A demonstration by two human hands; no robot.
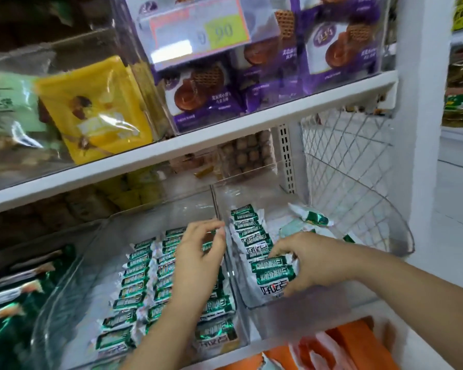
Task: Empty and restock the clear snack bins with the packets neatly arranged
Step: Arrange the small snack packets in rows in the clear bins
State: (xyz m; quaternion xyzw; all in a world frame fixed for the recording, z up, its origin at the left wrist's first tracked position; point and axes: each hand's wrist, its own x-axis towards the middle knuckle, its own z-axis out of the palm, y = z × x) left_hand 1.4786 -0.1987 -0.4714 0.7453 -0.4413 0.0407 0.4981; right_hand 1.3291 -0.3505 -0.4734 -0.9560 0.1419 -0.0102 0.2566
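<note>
Two clear snack bins stand side by side on the lower shelf. The left bin (72, 289) holds green-and-white packets (134, 287) laid in neat rows. The right bin (251, 303) has a row of the same packets (247, 225) along its left side and a few loose ones (314, 217) further back. My left hand (198, 263) hovers over the left bin near the wall between the bins, fingers loosely curled, holding nothing that I can see. My right hand (302, 263) is inside the right bin and grips a small stack of green packets (273, 273) at the near end of the row.
A white shelf board (225, 134) overhangs the bins, carrying clear bins of purple waffle packets (332, 49) and yellow packets (96, 108). A white wire mesh panel (345, 161) closes the right side. Orange packets (353, 343) lie on the shelf below. Larger green bags (11, 303) sit at left.
</note>
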